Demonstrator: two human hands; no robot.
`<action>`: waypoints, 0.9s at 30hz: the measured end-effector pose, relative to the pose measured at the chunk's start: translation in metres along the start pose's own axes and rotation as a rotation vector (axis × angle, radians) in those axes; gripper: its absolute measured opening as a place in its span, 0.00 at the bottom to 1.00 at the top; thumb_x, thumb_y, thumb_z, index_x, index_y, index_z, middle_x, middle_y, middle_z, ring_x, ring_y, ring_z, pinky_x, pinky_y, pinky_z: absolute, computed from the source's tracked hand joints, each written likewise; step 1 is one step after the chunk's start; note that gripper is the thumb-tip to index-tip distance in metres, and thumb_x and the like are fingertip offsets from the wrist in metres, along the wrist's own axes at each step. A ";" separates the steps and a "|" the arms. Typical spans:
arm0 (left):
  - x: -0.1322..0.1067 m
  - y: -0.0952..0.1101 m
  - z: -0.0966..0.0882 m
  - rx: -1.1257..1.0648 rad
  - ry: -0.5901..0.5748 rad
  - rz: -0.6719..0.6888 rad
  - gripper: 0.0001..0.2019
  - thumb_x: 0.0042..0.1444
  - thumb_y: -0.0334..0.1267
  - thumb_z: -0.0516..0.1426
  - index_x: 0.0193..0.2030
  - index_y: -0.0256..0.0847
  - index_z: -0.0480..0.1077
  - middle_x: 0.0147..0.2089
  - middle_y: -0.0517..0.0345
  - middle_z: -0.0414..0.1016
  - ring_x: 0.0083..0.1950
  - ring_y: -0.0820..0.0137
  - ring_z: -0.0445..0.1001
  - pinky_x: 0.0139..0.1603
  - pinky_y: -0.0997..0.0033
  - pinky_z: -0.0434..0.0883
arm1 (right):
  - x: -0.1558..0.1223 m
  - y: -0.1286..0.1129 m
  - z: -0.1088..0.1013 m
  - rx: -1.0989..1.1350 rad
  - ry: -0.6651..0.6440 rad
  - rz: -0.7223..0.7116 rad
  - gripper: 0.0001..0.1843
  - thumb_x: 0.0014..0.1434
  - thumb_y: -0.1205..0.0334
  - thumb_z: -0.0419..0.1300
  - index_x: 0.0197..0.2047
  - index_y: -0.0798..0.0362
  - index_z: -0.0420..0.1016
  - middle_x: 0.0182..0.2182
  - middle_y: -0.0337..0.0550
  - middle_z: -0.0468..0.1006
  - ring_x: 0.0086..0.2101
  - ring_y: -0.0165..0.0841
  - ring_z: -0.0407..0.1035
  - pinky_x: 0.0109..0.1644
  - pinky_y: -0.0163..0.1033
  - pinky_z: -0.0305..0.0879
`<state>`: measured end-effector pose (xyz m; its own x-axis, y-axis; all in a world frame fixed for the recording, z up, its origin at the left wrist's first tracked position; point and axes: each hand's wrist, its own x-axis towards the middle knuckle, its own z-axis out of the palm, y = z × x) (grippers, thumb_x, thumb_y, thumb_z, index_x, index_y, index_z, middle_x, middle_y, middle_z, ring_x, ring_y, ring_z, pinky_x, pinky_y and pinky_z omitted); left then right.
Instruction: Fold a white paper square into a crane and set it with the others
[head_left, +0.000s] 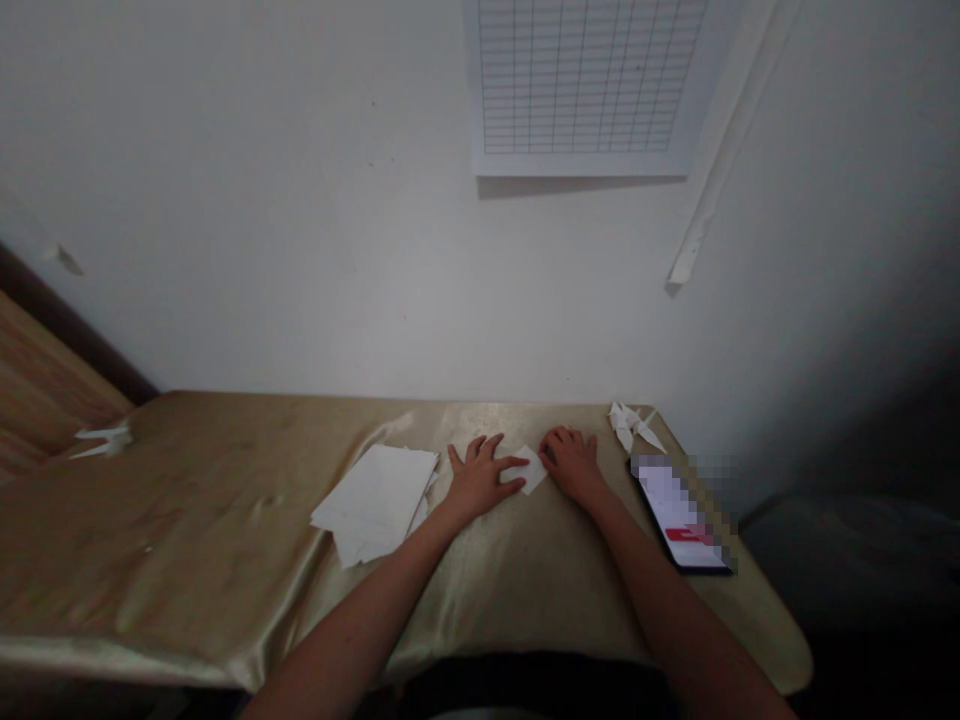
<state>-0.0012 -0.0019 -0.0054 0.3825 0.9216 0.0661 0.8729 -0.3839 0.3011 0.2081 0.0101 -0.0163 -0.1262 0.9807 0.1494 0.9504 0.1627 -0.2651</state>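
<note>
A small white folded paper (533, 470), roughly diamond-shaped, lies on the cloth between my hands. My left hand (478, 482) has its fingers spread, with the index finger and thumb resting on the left side of the paper. At the paper's right edge, my right hand (571, 462) has curled fingers closed on it; the exact grip is partly hidden. Left of my left hand is a stack of white paper sheets (379, 495), loosely piled.
A phone (679, 520) with a lit screen lies to the right. Behind it sit folded paper cranes (632, 425); another folded white paper piece (105, 438) lies far left. A gold cloth (225, 520) covers the table against the wall, where a printed grid sheet (585, 90) hangs.
</note>
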 end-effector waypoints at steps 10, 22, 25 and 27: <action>-0.002 -0.005 -0.008 -0.067 -0.065 0.092 0.26 0.55 0.56 0.64 0.61 0.69 0.70 0.75 0.65 0.58 0.76 0.41 0.48 0.65 0.15 0.33 | -0.002 0.002 0.003 0.014 0.028 -0.026 0.11 0.70 0.57 0.51 0.49 0.46 0.73 0.55 0.47 0.73 0.59 0.48 0.61 0.66 0.75 0.41; 0.000 -0.008 0.003 -0.063 0.034 0.154 0.25 0.56 0.60 0.63 0.58 0.57 0.73 0.71 0.59 0.66 0.74 0.45 0.53 0.67 0.18 0.27 | -0.008 -0.003 -0.011 0.220 -0.077 -0.155 0.17 0.60 0.55 0.63 0.53 0.40 0.79 0.57 0.43 0.74 0.61 0.44 0.60 0.70 0.66 0.34; 0.000 -0.011 -0.002 -0.070 0.013 0.174 0.26 0.58 0.61 0.61 0.61 0.60 0.71 0.70 0.59 0.67 0.74 0.45 0.54 0.68 0.19 0.27 | -0.009 -0.003 -0.012 0.207 -0.099 -0.138 0.17 0.61 0.54 0.63 0.54 0.37 0.79 0.57 0.43 0.73 0.62 0.45 0.59 0.70 0.67 0.32; 0.000 -0.014 -0.007 -0.065 -0.013 0.183 0.25 0.58 0.60 0.61 0.61 0.62 0.71 0.70 0.61 0.67 0.74 0.45 0.54 0.67 0.18 0.28 | -0.010 -0.002 -0.013 0.194 -0.104 -0.120 0.18 0.62 0.53 0.62 0.55 0.36 0.78 0.58 0.43 0.71 0.62 0.45 0.58 0.70 0.67 0.32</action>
<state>-0.0162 0.0039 -0.0027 0.5369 0.8360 0.1133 0.7674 -0.5397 0.3461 0.2108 -0.0011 -0.0046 -0.2730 0.9574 0.0947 0.8557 0.2866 -0.4309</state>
